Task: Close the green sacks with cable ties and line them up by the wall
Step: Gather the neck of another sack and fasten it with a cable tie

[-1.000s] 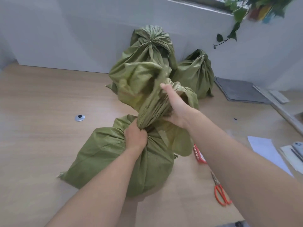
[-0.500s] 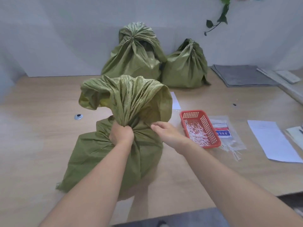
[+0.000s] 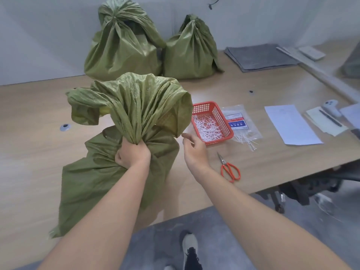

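Note:
A green sack (image 3: 93, 182) stands on the wooden table in front of me, its mouth gathered into a bunch that flares above. My left hand (image 3: 133, 153) is clenched around that gathered neck. My right hand (image 3: 192, 151) hovers just right of the sack, fingers apart and holding nothing. Two tied green sacks stand by the wall, a big one (image 3: 122, 45) and a smaller one (image 3: 191, 51) to its right. A red basket (image 3: 226, 121) of white cable ties lies right of my right hand, beside a clear bag of cable ties (image 3: 241, 125).
Red-handled scissors (image 3: 229, 168) lie near the table's front edge. A sheet of paper (image 3: 290, 123), a notepad with pen and a white controller (image 3: 331, 106) sit at the right. A grey mat (image 3: 259, 56) lies at the back right. My shoe (image 3: 190, 248) shows on the grey floor.
My right hand has let go of the sack's neck and moved right, toward the red basket. My left hand keeps its grip. The view has tilted down.

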